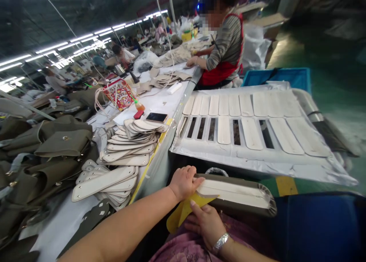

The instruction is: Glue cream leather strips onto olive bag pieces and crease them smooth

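Tube lights (81, 37) glare at upper left (the ceiling (94, 7) is dark), while the right-hand floor (340, 60) blurs.

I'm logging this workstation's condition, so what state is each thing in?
Left hand: gripping the olive piece
Right hand: gripping the yellow piece
Olive piece: held, white strip along it, right end gathered
Yellow piece: held, tip over the white strip
Phone: lying flat, screen dark
Cream strips: piled, overlapping
Slotted rack: some slots open, others covered
Ceiling lights: lit
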Demonstrator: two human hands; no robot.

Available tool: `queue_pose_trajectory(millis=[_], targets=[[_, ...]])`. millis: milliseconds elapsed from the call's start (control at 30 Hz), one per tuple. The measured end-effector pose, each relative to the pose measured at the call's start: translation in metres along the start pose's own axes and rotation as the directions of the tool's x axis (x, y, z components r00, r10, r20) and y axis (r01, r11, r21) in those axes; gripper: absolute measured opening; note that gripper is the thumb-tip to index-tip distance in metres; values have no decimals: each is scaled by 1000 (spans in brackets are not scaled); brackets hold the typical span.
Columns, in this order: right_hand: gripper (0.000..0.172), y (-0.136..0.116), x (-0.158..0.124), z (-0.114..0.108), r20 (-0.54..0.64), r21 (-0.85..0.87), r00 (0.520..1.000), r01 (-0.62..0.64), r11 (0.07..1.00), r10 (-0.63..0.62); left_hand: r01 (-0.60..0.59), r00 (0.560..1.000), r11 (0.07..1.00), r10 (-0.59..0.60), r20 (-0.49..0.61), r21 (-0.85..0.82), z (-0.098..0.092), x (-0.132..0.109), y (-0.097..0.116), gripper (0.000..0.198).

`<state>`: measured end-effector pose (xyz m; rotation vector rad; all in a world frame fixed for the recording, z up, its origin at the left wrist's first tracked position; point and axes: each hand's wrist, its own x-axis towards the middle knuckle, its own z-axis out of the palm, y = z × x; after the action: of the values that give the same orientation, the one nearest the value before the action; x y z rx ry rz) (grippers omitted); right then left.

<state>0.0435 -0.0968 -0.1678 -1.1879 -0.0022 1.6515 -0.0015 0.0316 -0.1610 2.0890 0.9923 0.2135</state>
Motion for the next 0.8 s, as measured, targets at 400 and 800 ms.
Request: queue_pose_trajectory(millis=[400, 800], targets=[[35, -41, -41, -36, -217, -128, 828, 500, 856, -516, 219, 973, 312, -137, 184, -924, -3, -64, -72, 45], [27, -57, 48, 80, 163, -260, 716, 695, 671, -679, 120, 992, 170, 0, 122, -978, -3, -60, -61, 47]])
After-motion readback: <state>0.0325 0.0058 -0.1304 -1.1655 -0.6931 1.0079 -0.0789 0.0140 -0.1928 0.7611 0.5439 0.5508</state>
